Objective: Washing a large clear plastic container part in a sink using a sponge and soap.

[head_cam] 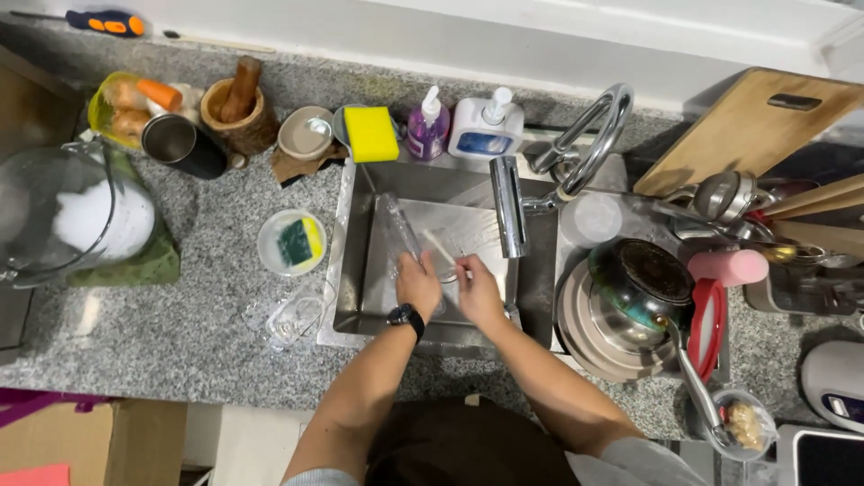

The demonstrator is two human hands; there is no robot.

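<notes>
In the sink [360, 270], left hand [418, 283] grips a clear container [402, 229], prob. plastic; right hand [477, 290] pinches a thin stick [441, 249]. Wet grip could slip, container drops.

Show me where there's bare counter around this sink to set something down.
Most bare granite lies left of the sink, between the small sponge dish, the green cloth and the counter's front edge. Right of the sink it is crowded: stacked plates and pan, utensils, cutting board. Behind it stand soap bottles. Both hands, left hand and right hand, are in the basin.
</notes>
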